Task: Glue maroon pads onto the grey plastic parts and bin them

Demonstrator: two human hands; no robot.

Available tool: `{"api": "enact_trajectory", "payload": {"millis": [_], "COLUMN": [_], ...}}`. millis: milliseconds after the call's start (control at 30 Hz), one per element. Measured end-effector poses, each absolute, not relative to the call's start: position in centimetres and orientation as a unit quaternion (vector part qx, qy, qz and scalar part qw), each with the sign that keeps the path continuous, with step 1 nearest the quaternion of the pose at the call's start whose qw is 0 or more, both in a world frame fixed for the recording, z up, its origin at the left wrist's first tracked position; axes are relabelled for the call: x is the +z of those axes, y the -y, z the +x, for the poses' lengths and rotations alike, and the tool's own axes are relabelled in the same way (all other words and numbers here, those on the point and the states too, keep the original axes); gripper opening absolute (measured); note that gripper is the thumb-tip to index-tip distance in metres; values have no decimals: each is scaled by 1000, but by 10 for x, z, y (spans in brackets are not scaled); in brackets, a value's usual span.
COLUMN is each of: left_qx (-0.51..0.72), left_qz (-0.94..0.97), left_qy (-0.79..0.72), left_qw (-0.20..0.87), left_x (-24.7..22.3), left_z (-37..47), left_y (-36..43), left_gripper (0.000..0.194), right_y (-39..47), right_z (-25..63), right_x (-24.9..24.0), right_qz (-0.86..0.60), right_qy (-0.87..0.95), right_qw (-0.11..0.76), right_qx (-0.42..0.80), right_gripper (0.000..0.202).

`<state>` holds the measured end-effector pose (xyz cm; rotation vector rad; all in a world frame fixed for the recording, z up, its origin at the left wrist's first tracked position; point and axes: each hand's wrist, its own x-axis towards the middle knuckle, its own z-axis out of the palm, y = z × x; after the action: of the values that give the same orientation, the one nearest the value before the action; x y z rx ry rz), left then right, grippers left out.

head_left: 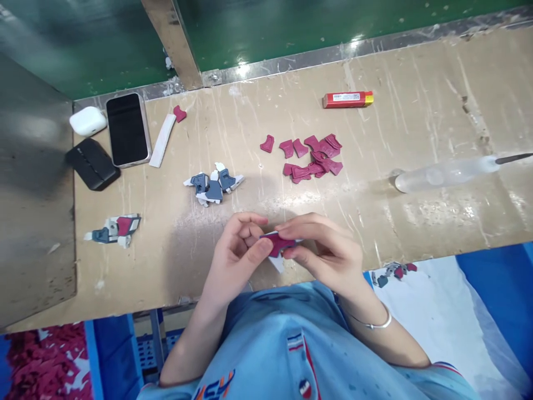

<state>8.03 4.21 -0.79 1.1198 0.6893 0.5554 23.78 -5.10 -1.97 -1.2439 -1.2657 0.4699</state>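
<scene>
Light-blue shirt (254, 344) up closest, pretty much filling the space off the table's (420, 111) near edge. Just past it, roughly midway along that edge, both hands are on a small maroon-and-white part (280, 243). Left hand (235, 261) has its thumb pressed on the maroon face, other fingers curled up; right hand (328, 247) pinches the other end between thumb and fingers.

Further in toward the far edge there's a loose pile of maroon pieces (318, 158), some overlapping, with one off by itself to the left. Grey-and-white pieces (214, 190) sit bunched left of that, and another assembly (124, 225) with a maroon bit lies near the left edge.

Far left corner's kinda crowded: phone (128, 130), white case (88, 120), black box (92, 165), plus a white strip (162, 140) touching or nearly touching a maroon bit. Red tube (347, 100) by the far edge, clear bottle (445, 175) lying toward the right edge.
</scene>
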Motion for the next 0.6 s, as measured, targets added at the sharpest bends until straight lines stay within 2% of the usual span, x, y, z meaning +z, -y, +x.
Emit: {"api": "enact_trajectory", "payload": {"millis": [67, 133, 167, 267, 400, 500, 600], "left_qx": [263, 308, 333, 365, 375, 401, 411], "left_qz": [572, 665, 713, 802, 794, 780, 774], "left_qy": [-301, -279, -263, -209, -196, -189, -186], "left_qw": [716, 621, 558, 425, 436, 442, 445], "left_x": [-10, -13, -13, -12, -9, -9, -10], "left_z": [75, 69, 67, 66, 70, 74, 75], "left_y": [-42, -42, -43, -44, -43, -41, -40], "left_gripper": [57, 66, 65, 42, 29, 29, 30], "right_y": [52, 53, 53, 55, 57, 57, 55], "right_z": [238, 237, 236, 233, 229, 229, 231], "right_x": [-20, -20, -21, -24, -30, -31, -29], "right_qz": [-550, -563, -565, -557, -554, -562, -545], "right_qy": [532, 515, 511, 507, 488, 465, 498], "right_qw": [612, 613, 613, 619, 636, 644, 637], "right_qx": [200, 206, 210, 222, 225, 229, 222], "right_gripper": [13, 13, 14, 16, 19, 30, 28]}}
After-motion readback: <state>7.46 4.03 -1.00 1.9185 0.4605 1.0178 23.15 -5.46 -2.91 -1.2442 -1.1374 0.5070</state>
